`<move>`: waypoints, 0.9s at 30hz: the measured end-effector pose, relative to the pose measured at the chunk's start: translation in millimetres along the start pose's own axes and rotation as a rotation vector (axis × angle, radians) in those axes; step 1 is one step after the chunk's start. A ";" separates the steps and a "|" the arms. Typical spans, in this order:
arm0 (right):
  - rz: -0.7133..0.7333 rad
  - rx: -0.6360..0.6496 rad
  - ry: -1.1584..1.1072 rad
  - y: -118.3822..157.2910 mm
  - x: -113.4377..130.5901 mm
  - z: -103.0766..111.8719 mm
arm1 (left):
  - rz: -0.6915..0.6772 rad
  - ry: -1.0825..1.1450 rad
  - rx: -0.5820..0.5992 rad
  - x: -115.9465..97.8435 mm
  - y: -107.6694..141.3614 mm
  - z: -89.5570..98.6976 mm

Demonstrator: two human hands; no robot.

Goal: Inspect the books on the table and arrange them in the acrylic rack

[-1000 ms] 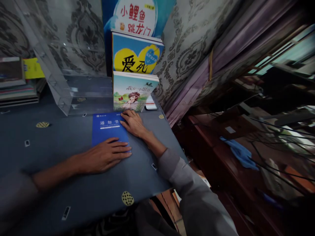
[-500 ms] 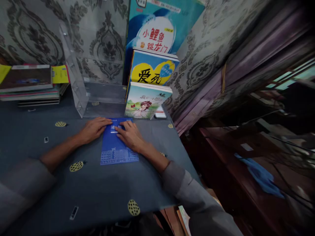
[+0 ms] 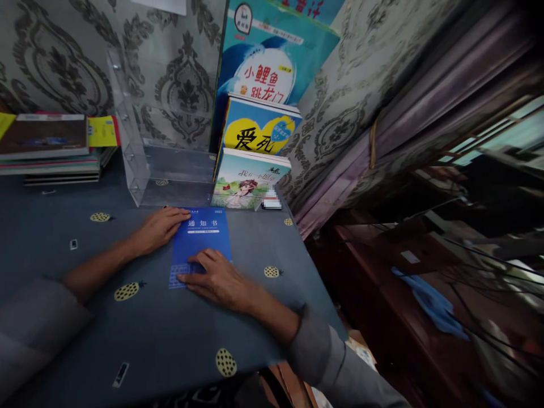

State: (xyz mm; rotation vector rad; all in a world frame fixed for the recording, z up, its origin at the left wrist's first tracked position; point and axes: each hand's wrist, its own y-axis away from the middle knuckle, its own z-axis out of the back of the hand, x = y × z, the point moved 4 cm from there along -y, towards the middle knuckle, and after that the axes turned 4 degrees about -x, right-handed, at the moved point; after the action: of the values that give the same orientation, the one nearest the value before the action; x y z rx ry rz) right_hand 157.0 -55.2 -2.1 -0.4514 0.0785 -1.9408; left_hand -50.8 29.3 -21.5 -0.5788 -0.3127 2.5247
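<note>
A blue booklet (image 3: 202,238) with white lettering and a printed building lies flat on the dark table cover. My left hand (image 3: 160,228) rests at its upper left edge, fingers stretched over the corner. Across the lower part of the cover lies my right hand (image 3: 219,280), its fingers spread and hiding some of the building print. Neither hand grips anything. Just behind the booklet stands a clear acrylic rack (image 3: 174,195). Its right side holds upright books, with a pale green one (image 3: 242,184) in front.
A stack of books (image 3: 51,150) sits at the back left, against the patterned wall. Behind the pale green book are a yellow and blue book (image 3: 259,127) and a tall teal one (image 3: 276,51). Right of the table's edge, a blue cloth (image 3: 429,300) lies on dark red furniture (image 3: 382,289).
My right hand has slid down the booklet from its top to its lower part, uncovering the title. My left hand stays at the upper left corner. The view has shifted slightly.
</note>
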 end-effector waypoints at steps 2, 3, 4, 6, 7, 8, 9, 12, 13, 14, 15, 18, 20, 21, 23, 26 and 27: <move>-0.014 -0.027 -0.015 5.7 -2.6 2.1 | -0.004 -0.014 0.002 0.3 0.9 -0.9; -0.022 -0.042 -0.024 8.2 -4.6 3.6 | -0.009 -0.021 -0.005 0.3 1.2 -1.0; -0.031 -0.060 -0.030 10.4 -7.1 5.6 | -0.017 -0.027 -0.014 0.1 1.4 -1.0; -0.049 -0.095 -0.034 14.3 -13.8 9.6 | -0.034 -0.033 -0.027 -0.7 1.9 -1.2; -0.060 -0.113 -0.029 15.9 -18.0 11.4 | -0.042 -0.032 -0.033 -1.3 2.1 -1.3; -0.076 -0.132 -0.017 17.3 -22.6 13.0 | -0.047 -0.030 -0.042 -2.1 2.3 -1.3; -0.101 -0.149 0.001 18.5 -27.5 14.2 | -0.050 -0.028 -0.053 -2.8 2.5 -1.1; -0.222 -0.187 0.085 20.9 -41.9 16.8 | -0.050 -0.030 -0.062 -4.7 3.0 -1.2; -0.275 -0.193 0.125 21.4 -45.8 17.5 | -0.048 -0.036 -0.059 -5.1 3.2 -1.4; -0.328 -0.194 0.166 21.8 -49.1 18.2 | -0.046 -0.044 -0.056 -5.3 3.4 -1.6; -0.377 -0.192 0.207 22.1 -51.6 19.0 | -0.041 -0.053 -0.055 -5.3 3.5 -1.7; -0.484 -0.179 0.291 22.3 -55.2 21.6 | -0.025 -0.077 -0.049 -5.3 3.6 -1.6; -0.517 -0.169 0.302 22.2 -55.7 22.6 | -0.020 -0.096 -0.034 -6.1 3.7 -1.4; -0.528 -0.167 0.299 22.3 -55.9 22.9 | -0.016 -0.106 -0.029 -6.8 3.8 -1.1; -0.537 -0.167 0.286 22.7 -56.1 22.9 | -0.004 -0.127 -0.025 -8.2 4.1 -0.4; -0.527 -0.171 0.263 23.4 -56.1 21.8 | 0.030 -0.160 -0.022 -10.1 4.8 -0.2; -0.522 -0.170 0.257 23.6 -56.3 21.3 | 0.045 -0.176 -0.023 -10.6 5.0 -0.2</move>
State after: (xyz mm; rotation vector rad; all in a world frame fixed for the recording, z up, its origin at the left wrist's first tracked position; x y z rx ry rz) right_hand 204.1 -10.9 -3.9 -0.3528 0.3202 -2.5130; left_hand -44.8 19.4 -19.7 -0.3766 -0.3966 2.6241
